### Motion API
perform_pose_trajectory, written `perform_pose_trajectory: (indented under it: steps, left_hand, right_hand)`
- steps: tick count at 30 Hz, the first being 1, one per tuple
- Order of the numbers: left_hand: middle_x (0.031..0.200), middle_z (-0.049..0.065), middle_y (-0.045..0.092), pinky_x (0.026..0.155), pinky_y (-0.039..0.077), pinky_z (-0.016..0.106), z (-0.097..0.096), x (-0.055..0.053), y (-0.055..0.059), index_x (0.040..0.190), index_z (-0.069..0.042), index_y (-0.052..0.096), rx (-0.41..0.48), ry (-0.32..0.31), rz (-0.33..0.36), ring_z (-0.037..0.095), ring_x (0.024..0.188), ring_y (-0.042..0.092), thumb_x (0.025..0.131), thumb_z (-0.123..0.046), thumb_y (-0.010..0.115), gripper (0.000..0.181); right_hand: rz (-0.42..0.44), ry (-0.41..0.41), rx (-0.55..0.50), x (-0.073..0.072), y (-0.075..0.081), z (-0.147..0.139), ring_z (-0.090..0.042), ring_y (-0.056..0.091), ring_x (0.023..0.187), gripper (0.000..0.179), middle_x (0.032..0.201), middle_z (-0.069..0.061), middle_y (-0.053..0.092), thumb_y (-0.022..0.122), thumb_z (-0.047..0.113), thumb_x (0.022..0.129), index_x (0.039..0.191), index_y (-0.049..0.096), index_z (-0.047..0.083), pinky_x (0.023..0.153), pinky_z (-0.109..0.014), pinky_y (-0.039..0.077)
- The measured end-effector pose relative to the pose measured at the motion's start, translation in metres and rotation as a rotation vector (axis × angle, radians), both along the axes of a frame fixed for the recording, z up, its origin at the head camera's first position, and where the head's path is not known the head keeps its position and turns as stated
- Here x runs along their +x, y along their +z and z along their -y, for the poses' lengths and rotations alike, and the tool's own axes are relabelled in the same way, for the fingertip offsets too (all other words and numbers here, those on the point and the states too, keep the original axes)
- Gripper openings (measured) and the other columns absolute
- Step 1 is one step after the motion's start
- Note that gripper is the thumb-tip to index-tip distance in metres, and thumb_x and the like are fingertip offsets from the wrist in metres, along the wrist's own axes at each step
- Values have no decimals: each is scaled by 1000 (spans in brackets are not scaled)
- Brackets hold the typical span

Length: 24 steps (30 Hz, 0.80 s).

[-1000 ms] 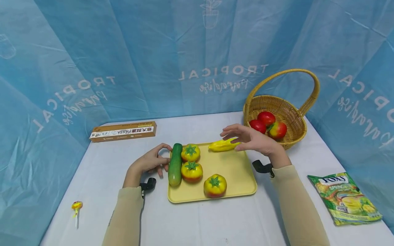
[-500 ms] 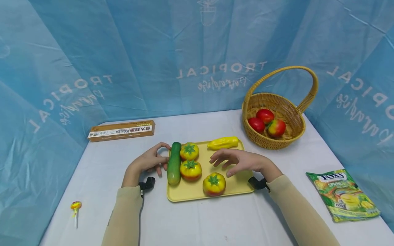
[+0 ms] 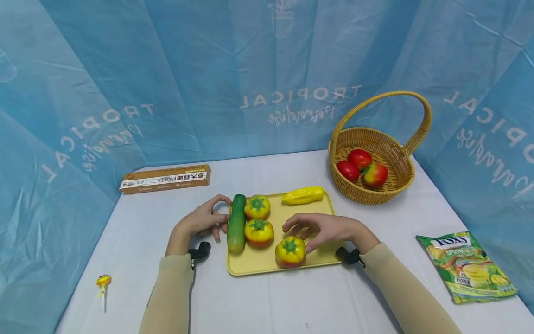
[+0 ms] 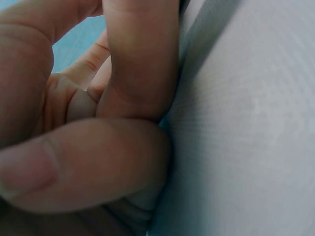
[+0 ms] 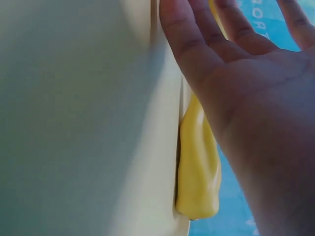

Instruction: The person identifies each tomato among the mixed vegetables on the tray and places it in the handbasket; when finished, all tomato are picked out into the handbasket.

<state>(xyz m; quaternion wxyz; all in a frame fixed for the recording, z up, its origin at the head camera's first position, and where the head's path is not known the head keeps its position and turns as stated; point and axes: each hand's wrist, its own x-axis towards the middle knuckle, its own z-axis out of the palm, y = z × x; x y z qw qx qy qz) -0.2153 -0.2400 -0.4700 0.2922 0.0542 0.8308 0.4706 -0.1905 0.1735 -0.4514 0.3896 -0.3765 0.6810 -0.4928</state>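
A pale yellow tray [image 3: 258, 268] lies on the white table. On its left side lies a green cucumber [image 3: 236, 227], with two yellow-and-red tomatoes [image 3: 259, 233] alongside. Another such tomato [image 3: 290, 252] sits near the front edge. My right hand [image 3: 323, 227] hovers low over the tray, fingers loosely bent behind this front tomato and thumb right at its side; nothing is in its grasp. In the right wrist view, a long yellow ridged fruit or vegetable [image 5: 198, 167] shows beyond the hand [image 5: 266, 113]. My left hand [image 3: 204, 218] rests beside the cucumber, fingertips at the tray's left edge.
A wicker basket [image 3: 371, 197] with a tall handle holds several red fruits [image 3: 359, 159] at the back right. A pasta box [image 3: 166, 179] lies back left, a lollipop [image 3: 103, 283] front left, a green soup packet [image 3: 467, 266] at right. Blue curtains surround the table.
My right hand has come from over the yellow fruit near the basket, forward and left, down to the front tomato. The left hand stays in place.
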Motion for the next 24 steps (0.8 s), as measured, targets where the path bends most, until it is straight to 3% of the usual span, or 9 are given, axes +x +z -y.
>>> perform_pose_trajectory:
  steps: [24]
  left_hand:
    - [80,8,77,44,33,24,0,0,1,146,-26,42,-14,15,3,21,53,71,101,-26,64,50]
  right_hand:
    - [-79,30,101,5,-4,8,-27,52,144,64,155,-9,56,78,19,91,150,54,14,117,-36,45]
